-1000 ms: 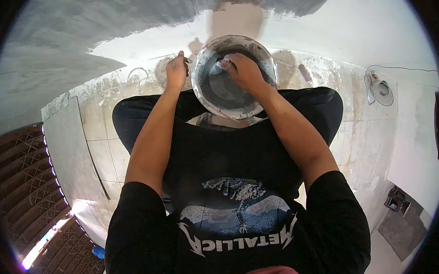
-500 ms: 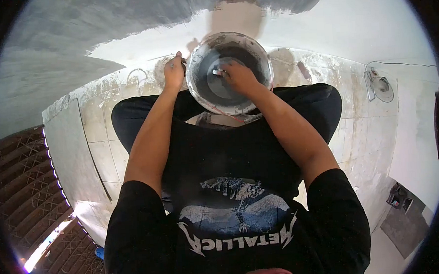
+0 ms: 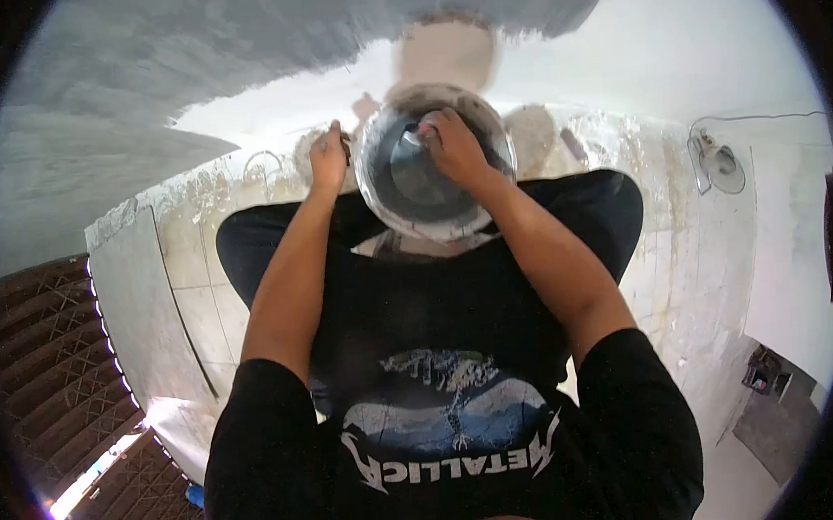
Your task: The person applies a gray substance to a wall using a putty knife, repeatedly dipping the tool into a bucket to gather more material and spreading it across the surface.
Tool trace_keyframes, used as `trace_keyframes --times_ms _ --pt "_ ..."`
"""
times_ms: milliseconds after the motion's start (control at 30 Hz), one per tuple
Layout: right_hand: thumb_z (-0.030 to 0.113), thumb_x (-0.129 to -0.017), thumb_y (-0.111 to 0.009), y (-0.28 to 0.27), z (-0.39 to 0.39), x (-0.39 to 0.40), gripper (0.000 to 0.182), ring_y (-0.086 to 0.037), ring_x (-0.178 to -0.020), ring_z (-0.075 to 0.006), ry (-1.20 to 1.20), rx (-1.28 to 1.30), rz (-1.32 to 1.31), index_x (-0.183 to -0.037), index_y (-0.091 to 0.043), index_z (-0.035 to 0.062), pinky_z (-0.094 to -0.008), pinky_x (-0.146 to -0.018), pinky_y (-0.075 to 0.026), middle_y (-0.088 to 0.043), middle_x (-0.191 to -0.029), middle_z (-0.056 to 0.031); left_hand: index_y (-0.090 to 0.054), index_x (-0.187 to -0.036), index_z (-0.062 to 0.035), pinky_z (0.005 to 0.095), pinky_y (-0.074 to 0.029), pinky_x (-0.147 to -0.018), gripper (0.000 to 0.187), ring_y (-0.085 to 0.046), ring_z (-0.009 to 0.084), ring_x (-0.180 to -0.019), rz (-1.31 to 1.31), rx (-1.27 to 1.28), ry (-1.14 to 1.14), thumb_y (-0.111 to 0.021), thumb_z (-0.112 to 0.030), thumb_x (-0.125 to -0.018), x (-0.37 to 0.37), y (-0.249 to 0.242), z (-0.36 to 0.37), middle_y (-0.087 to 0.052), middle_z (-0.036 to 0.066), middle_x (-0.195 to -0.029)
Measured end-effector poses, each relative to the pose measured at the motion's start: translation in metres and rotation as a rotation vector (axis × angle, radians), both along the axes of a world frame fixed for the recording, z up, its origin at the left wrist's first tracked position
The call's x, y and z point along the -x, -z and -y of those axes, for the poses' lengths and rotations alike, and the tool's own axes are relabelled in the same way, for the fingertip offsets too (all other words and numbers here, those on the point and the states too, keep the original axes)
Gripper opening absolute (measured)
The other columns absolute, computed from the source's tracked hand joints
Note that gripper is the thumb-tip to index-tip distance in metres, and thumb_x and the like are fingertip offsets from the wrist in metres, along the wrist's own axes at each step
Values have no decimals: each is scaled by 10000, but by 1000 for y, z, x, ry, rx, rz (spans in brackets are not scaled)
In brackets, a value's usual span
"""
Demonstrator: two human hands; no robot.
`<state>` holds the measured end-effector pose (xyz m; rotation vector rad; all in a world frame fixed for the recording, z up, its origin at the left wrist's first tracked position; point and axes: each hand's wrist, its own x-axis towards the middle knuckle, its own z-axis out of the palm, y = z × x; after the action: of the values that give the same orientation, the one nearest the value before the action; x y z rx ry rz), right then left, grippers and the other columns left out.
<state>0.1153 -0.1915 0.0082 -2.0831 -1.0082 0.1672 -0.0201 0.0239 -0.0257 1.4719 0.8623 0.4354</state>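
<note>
A round bucket (image 3: pixel 369 192) with a smeared, pale rim stands in front of me between my bent legs, wet grey material (image 3: pixel 423 187) inside it. My right hand (image 3: pixel 455 147) reaches into the bucket, its fingers closed on a small tool with a reddish handle (image 3: pixel 426 128) and a pale end over the grey material; its exact kind I cannot tell. Just left of the rim, my left hand (image 3: pixel 328 160) is raised with curled fingers, and something small and dark shows at its inner side.
Ahead rises a white wall (image 3: pixel 566 63) partly coated in grey (image 3: pixel 268 57). A grey board (image 3: pixel 144 290) lies on the stained tile floor (image 3: pixel 196 311) at left, near a brown slatted shutter (image 3: pixel 49 369). At right are a fan (image 3: pixel 721 168) with a cord and a dark object (image 3: pixel 763 370).
My right hand has moved slightly up and forward inside the bucket with the tool. The view has tilted, so the bucket and floor sit lower. My left hand stays beside the rim.
</note>
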Motion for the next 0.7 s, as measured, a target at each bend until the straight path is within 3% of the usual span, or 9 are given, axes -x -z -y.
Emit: trace_keyframes --times_ms 67,133,200,267,367,400,500,600,700 --pt "256 -991 -475 6 -8 -16 292 -583 -927 -428 177 -204 143 -1103 -583 9 -501 -827 -468 -571 -1038 -264 -636 -749 1 276 -354 -456 487 -439 95 -463 -15 8 0 -491 -388 -1005 -2 -1 -5 -474 -1 -522" --pt "228 -1004 -473 -4 -8 -33 238 -583 -800 -296 397 -304 -115 -977 -574 15 -404 -683 -465 -583 -883 -156 -635 -749 1 275 -350 -452 485 -436 96 -460 9 12 -11 -485 -382 -1006 0 0 -4 -469 -4 -517" --pt "223 -1017 -468 -19 2 -45 247 -573 -722 -214 549 -430 -479 -916 -564 19 -336 -600 -460 -583 -814 -94 -637 -749 3 274 -348 -449 475 -431 98 -457 45 15 -30 -478 -363 -1007 0 2 0 -470 -6 -517" --pt "240 -1028 -462 -54 16 -50 260 -553 -694 -181 627 -571 -943 -920 -553 22 -298 -576 -451 -572 -832 -78 -622 -773 8 287 -354 -463 444 -445 118 -477 38 17 -3 -435 -324 -1003 3 4 0 -484 16 -540" --pt "243 -1024 -480 -47 32 -74 253 -559 -699 -210 545 -929 -1377 -968 -530 2 -284 -576 -467 -576 -859 -118 -608 -761 4 304 -369 -475 385 -461 138 -499 39 -14 26 -401 -245 -968 5 -4 -1 -496 42 -558" --pt "218 -1017 -494 -40 37 -84 242 -600 -766 -255 543 -950 -1448 -1002 -504 -23 -296 -673 -536 -583 -938 -158 -602 -749 0 308 -371 -475 379 -462 141 -501 45 -17 15 -401 -241 -961 5 -2 -1 -497 45 -560" --pt "162 -1020 -470 -76 50 -82 346 -613 -929 -284 485 -1016 -1542 -1215 -398 -115 -323 -765 -550 -571 -1067 -227 -569 -700 -18 321 -371 -472 368 -465 155 -502 57 13 -21 -416 -242 -948 2 4 -1 -496 53 -562" --pt "71 -992 -470 -90 54 -73 335 -603 -1019 -302 398 -1157 -1540 -1239 -400 -144 -338 -876 -540 -573 -1108 -234 -580 -678 -21 311 -365 -455 344 -454 134 -475 115 -7 -29 -450 -223 -925 5 20 -4 -497 27 -548" --pt "-46 -930 -457 -114 53 -63 369 -605 -1023 -287 137 -940 -1338 -1287 -415 -129 -349 -917 -514 -581 -1135 -198 -577 -678 -29 296 -339 -432 320 -447 119 -466 168 34 -41 -448 -191 -922 5 34 -11 -499 21 -555"
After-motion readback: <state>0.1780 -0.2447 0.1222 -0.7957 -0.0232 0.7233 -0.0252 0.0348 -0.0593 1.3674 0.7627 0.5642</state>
